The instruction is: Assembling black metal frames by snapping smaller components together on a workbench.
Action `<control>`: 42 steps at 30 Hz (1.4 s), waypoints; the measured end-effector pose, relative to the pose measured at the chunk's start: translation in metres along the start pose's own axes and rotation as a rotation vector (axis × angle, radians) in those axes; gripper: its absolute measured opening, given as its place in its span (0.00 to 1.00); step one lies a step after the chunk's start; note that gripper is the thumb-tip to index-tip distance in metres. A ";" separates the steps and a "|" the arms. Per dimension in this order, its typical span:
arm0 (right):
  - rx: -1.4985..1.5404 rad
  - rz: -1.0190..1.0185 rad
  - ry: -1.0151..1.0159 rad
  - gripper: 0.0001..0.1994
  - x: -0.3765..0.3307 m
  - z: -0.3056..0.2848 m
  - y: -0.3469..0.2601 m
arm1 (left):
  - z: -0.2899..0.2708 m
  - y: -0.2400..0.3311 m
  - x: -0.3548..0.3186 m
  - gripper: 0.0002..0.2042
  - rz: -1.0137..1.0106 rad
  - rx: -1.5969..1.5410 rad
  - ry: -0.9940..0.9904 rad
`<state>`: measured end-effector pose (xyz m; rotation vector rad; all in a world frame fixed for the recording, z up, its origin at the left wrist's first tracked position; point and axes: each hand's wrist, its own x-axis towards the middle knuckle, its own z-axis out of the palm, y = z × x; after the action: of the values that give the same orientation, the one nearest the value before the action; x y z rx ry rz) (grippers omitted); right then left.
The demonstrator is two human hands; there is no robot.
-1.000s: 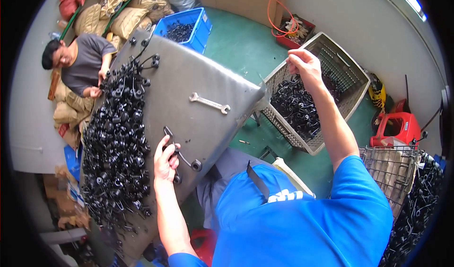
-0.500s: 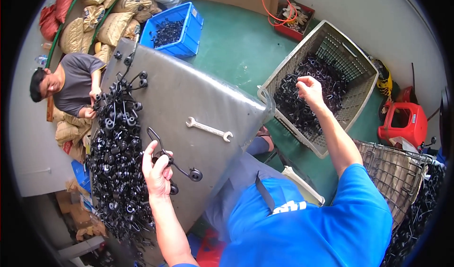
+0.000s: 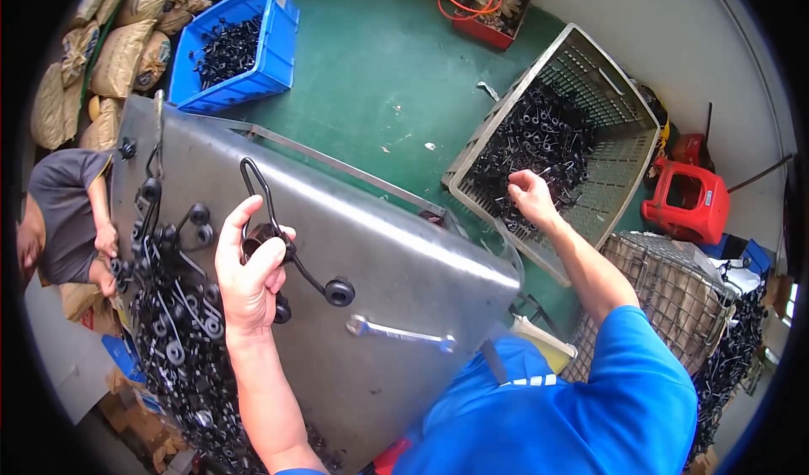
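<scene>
My left hand [image 3: 249,285] is raised over the metal table, its fingers closed round a black bent rod with round rubber ends [image 3: 310,276]. The rod's loop rises above my fingertips, and one round end hangs to the right. To the right, my right hand [image 3: 533,199] is over the large grey-green plastic crate [image 3: 625,190], its fingers curled against the thumb. Whatever may be between them is too small to make out. Black hooked metal parts [image 3: 543,130] lie heaped in that crate. An open-ended wrench [image 3: 401,333] lies on the table near its front edge.
On the left of the metal table [image 3: 371,248] spreads a pile of similar black rods [image 3: 181,340], with a co-worker's hands [image 3: 104,260] beside it. A blue bin [image 3: 282,41], a red stool [image 3: 687,201] and a wire cage [image 3: 653,298] stand around. Sacks [image 3: 118,58] are stacked far left.
My view has shifted, so the table and wrench appear lower. My left hand still holds the rod. My right hand has gone lower toward the parts in the crate.
</scene>
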<state>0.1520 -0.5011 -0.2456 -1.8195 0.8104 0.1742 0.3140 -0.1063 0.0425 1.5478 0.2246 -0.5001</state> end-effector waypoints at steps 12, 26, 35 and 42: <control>-0.705 -0.645 0.373 0.17 0.174 -0.039 -0.076 | -0.063 -0.014 0.003 0.36 -0.170 0.163 0.133; -1.082 -0.210 0.191 0.19 0.315 -0.057 -0.064 | -0.068 0.015 -0.027 0.39 -0.473 0.330 0.314; -0.816 -0.349 0.260 0.14 0.342 -0.071 -0.063 | -0.060 0.054 -0.004 0.24 -0.296 0.930 0.477; -0.746 -0.396 0.341 0.10 0.343 -0.064 -0.071 | 0.021 0.044 0.115 0.25 0.203 1.564 -0.068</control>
<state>0.4382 -0.6966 -0.3290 -2.7297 0.6332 -0.1162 0.4311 -0.1486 0.0318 3.0041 -0.5279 -0.5793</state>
